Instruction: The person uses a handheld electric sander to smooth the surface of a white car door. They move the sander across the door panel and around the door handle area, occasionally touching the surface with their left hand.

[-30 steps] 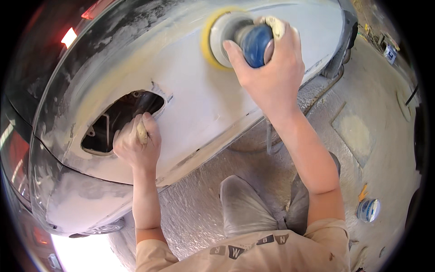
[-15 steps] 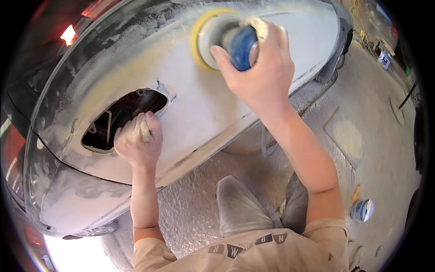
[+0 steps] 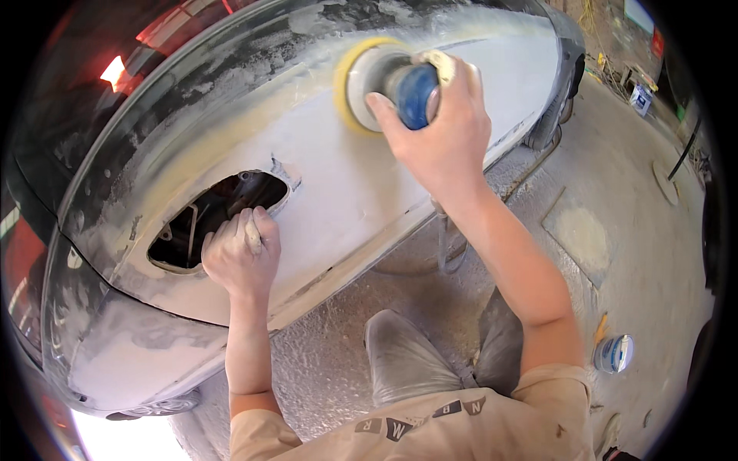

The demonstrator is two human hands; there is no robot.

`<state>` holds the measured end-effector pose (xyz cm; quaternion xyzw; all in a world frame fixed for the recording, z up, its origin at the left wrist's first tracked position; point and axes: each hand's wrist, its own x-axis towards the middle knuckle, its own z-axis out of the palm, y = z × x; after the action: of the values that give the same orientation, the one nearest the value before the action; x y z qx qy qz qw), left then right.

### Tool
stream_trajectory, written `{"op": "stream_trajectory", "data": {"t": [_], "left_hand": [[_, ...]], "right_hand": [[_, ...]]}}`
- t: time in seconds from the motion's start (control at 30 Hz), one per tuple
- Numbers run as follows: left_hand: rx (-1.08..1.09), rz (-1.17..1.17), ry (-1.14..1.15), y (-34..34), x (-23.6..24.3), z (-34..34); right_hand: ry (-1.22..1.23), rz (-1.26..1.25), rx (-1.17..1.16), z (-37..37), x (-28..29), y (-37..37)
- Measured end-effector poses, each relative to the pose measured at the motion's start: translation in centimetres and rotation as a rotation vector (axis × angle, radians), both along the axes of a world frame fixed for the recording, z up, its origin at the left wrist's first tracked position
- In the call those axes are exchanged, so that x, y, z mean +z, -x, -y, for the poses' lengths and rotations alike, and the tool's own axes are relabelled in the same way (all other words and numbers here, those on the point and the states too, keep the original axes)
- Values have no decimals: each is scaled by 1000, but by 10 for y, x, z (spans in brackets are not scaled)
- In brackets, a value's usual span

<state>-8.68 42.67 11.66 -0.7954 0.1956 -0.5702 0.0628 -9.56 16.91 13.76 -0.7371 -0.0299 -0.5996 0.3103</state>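
Note:
My right hand (image 3: pixel 446 127) grips a round power sander (image 3: pixel 415 94) with a blue body, grey housing and yellow pad rim, held against the pale sanded panel (image 3: pixel 323 215) on the car's side. Below and left of it, my left hand (image 3: pixel 242 246) is closed over the lower right rim of a dark oval opening (image 3: pixel 184 242) in that panel, with metal parts visible inside. A pale yellowish wrap or patch shows on a finger of each hand. Around the pale filler, the bodywork is mottled dark grey with a yellowish band along its upper part.
A hose (image 3: pixel 538 154) runs along the dusty concrete floor (image 3: pixel 638 253) beside the car. A flat sheet (image 3: pixel 576 230) and a round tin (image 3: pixel 615 352) with an orange item beside it lie right of my knees. Cables and a small container (image 3: pixel 639 98) are at the upper right.
The sander in my right hand has shifted left along the panel. My left hand stays at the opening's rim. The whole car sits a little lower in the picture.

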Motion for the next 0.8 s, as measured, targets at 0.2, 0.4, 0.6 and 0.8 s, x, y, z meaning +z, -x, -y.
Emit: {"op": "stream_trajectory", "data": {"t": [0.2, 0.4, 0.6, 0.8], "left_hand": [[-23, -25, -2, 0, -3, 1], [-6, 27, -18, -2, -3, 3], [-27, 55, -31, -3, -2, -1], [12, 85, -40, -10, -11, -10]], "right_hand": [[355, 146, 140, -15, -78, 7], [-41, -63, -5, 36, -34, -1], [122, 54, 30, 2, -53, 3], [201, -241, -18, 28, -95, 5]]}}
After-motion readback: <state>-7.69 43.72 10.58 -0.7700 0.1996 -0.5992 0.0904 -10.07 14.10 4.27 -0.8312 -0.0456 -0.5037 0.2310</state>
